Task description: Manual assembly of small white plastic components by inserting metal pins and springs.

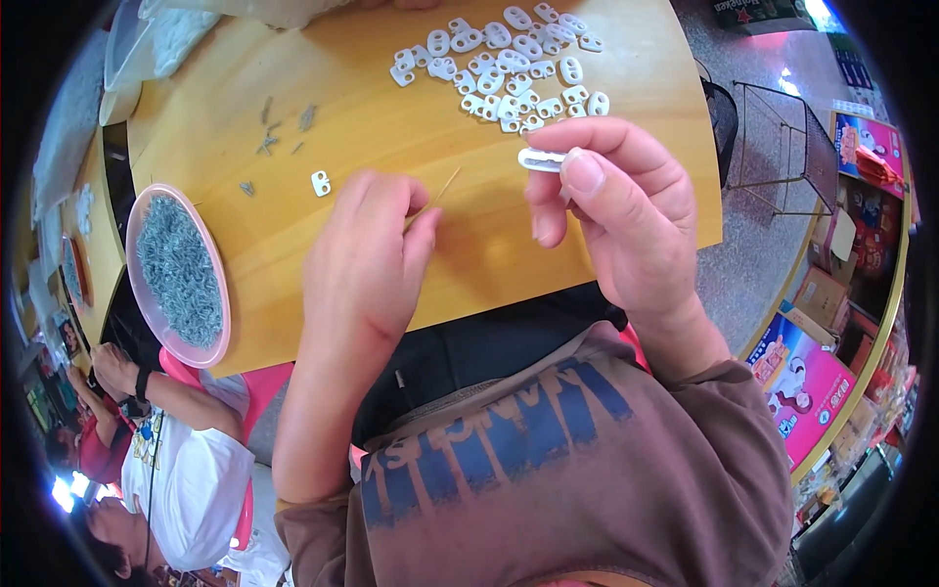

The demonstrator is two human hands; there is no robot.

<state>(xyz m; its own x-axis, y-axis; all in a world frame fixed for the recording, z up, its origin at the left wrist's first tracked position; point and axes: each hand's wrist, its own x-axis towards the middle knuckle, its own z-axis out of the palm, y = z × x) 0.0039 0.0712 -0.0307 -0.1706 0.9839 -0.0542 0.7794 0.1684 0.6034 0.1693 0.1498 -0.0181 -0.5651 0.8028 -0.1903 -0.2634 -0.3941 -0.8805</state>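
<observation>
**White piece and slim stick, both in hand**

Here it is, the white piece: small, round-ended, edge-on, greyish along its side, pinched in the right hand! And the slim stick, straight and yellowish, slants forward and rightward from the left hand!

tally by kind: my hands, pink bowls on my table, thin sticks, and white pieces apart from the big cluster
Hands: 2 (left hand, right hand)
Pink bowl: 1
Stick: 1
White pieces: 2 (lone piece on the table, held piece)
Total: 6
</observation>
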